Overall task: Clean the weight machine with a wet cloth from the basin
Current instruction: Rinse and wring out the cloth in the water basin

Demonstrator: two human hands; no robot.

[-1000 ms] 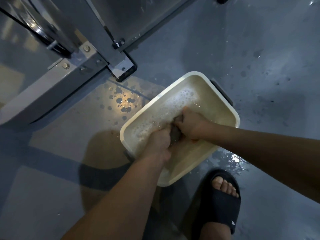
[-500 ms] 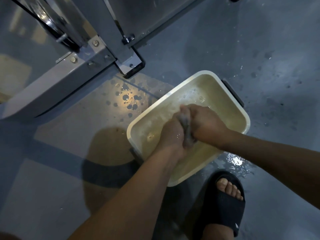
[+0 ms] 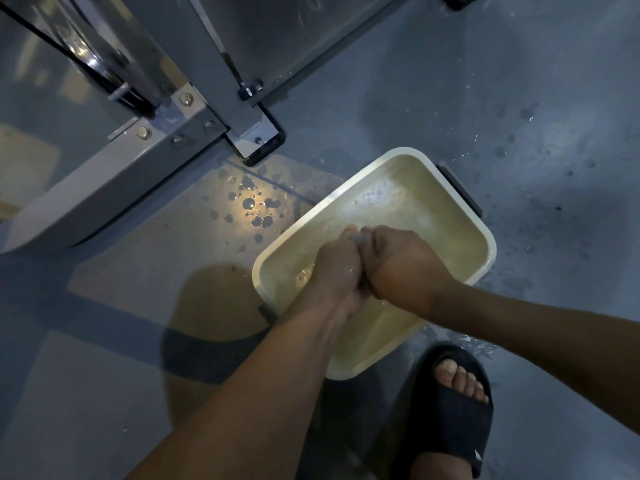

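Left hand (image 3: 337,271) and right hand (image 3: 401,265), fingers (image 3: 374,234) clenched round the cloth (image 3: 358,238), meet over the basin (image 3: 486,237); the cloth seems to run 12 to 6, with the machine (image 3: 138,157) at 10 o'clock, nearer the left.

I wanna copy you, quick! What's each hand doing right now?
Left hand: closed, fingers curled round the cloth above the basin.
Right hand: closed, gripping the same cloth.

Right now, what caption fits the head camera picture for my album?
Left hand and right hand squeeze a cloth over the foamy basin on the wet floor beside the weight machine.
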